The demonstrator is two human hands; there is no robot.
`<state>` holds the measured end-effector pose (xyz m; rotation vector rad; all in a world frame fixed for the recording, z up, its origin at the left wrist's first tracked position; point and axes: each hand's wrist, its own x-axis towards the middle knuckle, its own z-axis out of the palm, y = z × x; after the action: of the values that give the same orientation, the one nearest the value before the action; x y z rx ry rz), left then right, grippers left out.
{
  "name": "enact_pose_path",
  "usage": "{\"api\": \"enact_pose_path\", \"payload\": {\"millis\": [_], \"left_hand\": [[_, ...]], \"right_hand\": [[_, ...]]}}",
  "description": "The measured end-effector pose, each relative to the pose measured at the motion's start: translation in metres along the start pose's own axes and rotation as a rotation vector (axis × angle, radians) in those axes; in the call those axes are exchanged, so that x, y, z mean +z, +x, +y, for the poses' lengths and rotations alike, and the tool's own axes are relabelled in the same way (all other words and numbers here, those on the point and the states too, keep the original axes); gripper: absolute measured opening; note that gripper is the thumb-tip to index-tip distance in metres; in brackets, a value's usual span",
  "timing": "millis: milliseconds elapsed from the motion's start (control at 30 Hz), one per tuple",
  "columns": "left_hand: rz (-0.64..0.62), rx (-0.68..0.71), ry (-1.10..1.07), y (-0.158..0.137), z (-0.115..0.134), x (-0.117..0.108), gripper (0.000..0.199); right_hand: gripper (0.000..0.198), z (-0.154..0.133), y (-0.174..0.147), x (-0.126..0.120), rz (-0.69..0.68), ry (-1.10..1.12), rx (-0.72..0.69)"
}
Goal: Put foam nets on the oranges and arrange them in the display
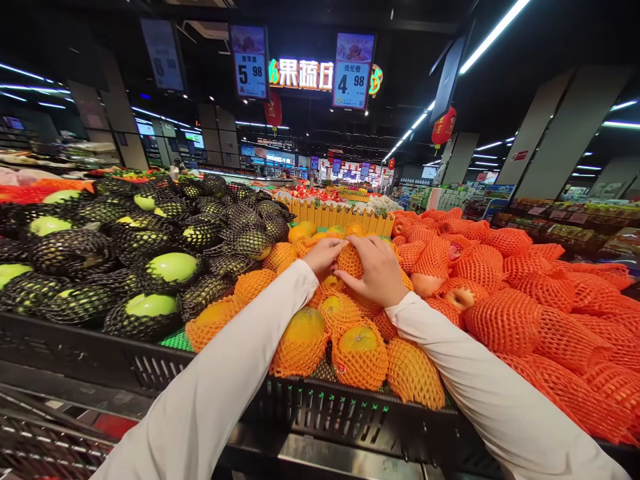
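Note:
Both my hands are around one orange [351,261] in an orange foam net, among the other oranges at the middle of the display. My left hand [324,258] is closed at its left side, fingertips pinched at the net. My right hand [379,272] curls over its right side, with the thumb in front. The fingers partly cover the fruit. In front of my hands, several netted oranges, among them one with a small red sticker [360,353], lie along the front of the black crate [345,417].
Green apples [173,268] in black nets are heaped on the left. Apples in red nets [505,323] are piled on the right. A yellow picket fence [340,217] stands behind the oranges. Price screens [354,70] hang overhead. A metal cart [45,443] is at lower left.

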<state>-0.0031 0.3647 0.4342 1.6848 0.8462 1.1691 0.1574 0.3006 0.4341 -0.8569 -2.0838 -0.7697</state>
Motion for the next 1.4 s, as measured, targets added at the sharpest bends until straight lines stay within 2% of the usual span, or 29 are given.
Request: {"api": "enact_pose_path", "payload": {"millis": [133, 167, 267, 400, 467, 567, 633, 733, 900, 1067, 1133, 1267, 1400], "left_hand": [[-0.016, -0.05, -0.028, -0.004, 0.009, 0.002, 0.008], [-0.007, -0.055, -0.02, -0.005, 0.01, 0.002, 0.007], [0.025, -0.11, 0.046, -0.004, 0.006, 0.001, 0.018], [-0.002, -0.163, 0.133, -0.003, 0.001, 0.0, 0.028], [-0.019, -0.149, 0.098, -0.003, 0.003, 0.001, 0.028], [-0.05, -0.106, 0.01, -0.006, 0.01, 0.003, 0.016], [-0.074, -0.041, -0.019, -0.008, 0.014, 0.003, 0.024], [-0.087, 0.051, 0.033, -0.008, 0.014, 0.001, 0.029], [0.077, 0.114, 0.389, -0.003, 0.002, -0.003, 0.021], [-0.028, 0.162, 0.38, 0.0, -0.004, -0.003, 0.038], [-0.045, 0.209, 0.411, 0.0, -0.003, -0.003, 0.035], [-0.039, 0.25, 0.476, 0.002, -0.004, -0.005, 0.016], [-0.025, 0.274, 0.487, 0.004, -0.009, -0.006, 0.024]], "right_hand": [[0.055, -0.004, 0.0, -0.002, 0.079, -0.112, 0.043], [0.054, -0.006, 0.0, -0.002, 0.094, -0.128, 0.045], [0.056, -0.009, -0.001, 0.0, 0.099, -0.136, 0.079], [0.057, -0.005, -0.002, 0.004, 0.104, -0.129, 0.201], [0.055, 0.0, -0.001, 0.006, 0.099, -0.116, 0.295], [0.053, 0.009, 0.0, 0.009, 0.073, -0.064, 0.456], [0.052, 0.012, 0.001, 0.011, 0.061, -0.03, 0.518], [0.049, 0.013, 0.001, 0.012, 0.059, 0.002, 0.52], [0.042, 0.017, 0.002, 0.014, 0.093, 0.06, 0.551], [0.042, 0.023, 0.001, 0.016, 0.105, 0.161, 0.559], [0.041, 0.022, 0.0, 0.016, 0.075, 0.197, 0.543], [0.043, 0.02, -0.001, 0.014, 0.039, 0.206, 0.537], [0.052, 0.016, -0.001, 0.011, 0.004, 0.17, 0.527]]}}
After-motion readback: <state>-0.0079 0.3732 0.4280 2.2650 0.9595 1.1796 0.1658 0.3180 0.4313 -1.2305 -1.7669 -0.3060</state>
